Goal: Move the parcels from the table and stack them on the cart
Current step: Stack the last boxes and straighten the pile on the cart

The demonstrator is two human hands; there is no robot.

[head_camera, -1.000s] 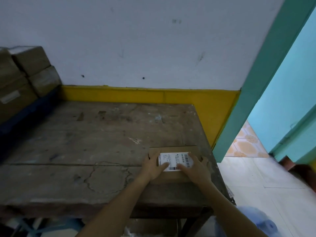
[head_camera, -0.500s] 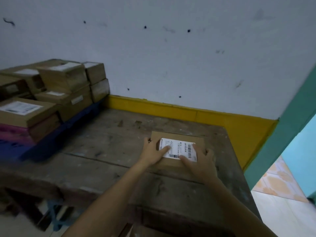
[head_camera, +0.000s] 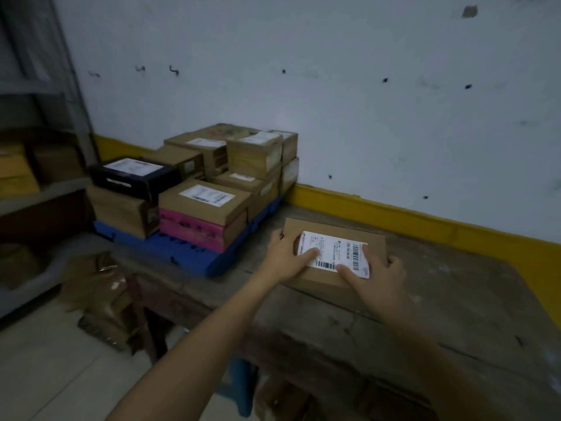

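Observation:
A flat brown parcel [head_camera: 340, 229] with a white barcode label is held just over the worn wooden table [head_camera: 425, 314]. My left hand [head_camera: 285, 256] grips its left edge, thumb lying on the label. My right hand [head_camera: 376, 278] grips its near right corner, thumb on top of the parcel at the label's near edge. To the left, the blue cart [head_camera: 188, 253] carries stacked parcels: brown boxes, a black box [head_camera: 133, 174] and a pink-sided box [head_camera: 194, 232] under a labelled brown one [head_camera: 206, 202].
A metal shelf unit [head_camera: 39, 189] with boxes stands at far left. Wrapped packages [head_camera: 100, 299] lie on the floor beside the table leg. The wall with its yellow skirting [head_camera: 425, 220] runs behind the table. Pale floor tiles show at lower left.
My view has swung left, bringing the whole cart and shelf into sight. Both hands keep their hold on the parcel, which has moved left along the table toward the cart.

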